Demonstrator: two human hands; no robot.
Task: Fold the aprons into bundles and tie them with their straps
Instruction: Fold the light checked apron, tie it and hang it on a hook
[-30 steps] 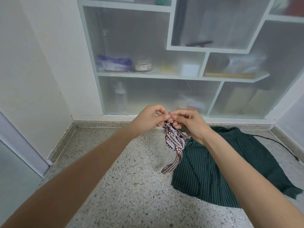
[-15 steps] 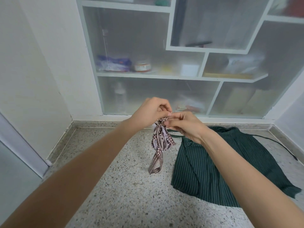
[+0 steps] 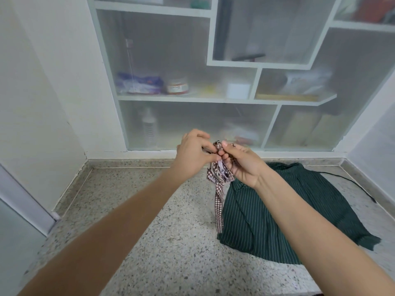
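Head camera looks down on both hands meeting in mid-air above the floor (image 3: 166, 248), and from where I stand everything turns on the little checked bundle (image 3: 220, 174) hanging between them. The left hand (image 3: 193, 154) and the right hand (image 3: 241, 165) are level and equally near it, fingers (image 3: 224, 144) curled and pinching at the very top of the bundle, where the knot seems to be forming; just what each fingertip has hold of there is too small to make out. The bundle's long axis runs straight down from that pinch, and its loose strap end (image 3: 219, 212) dangles below, clear of the floor as far as I can tell. I'd say the tie is being drawn tight, so the pull would go sideways, away from the pinch. Just to the right, spread flat on the floor, lies the green striped apron (image 3: 288, 221), not yet folded, its thin dark strap (image 3: 352, 184) trailing toward the wall. Behind the hands is a frosted cabinet (image 3: 213, 99) with blurred items inside. Nothing sits between the hands and their work.
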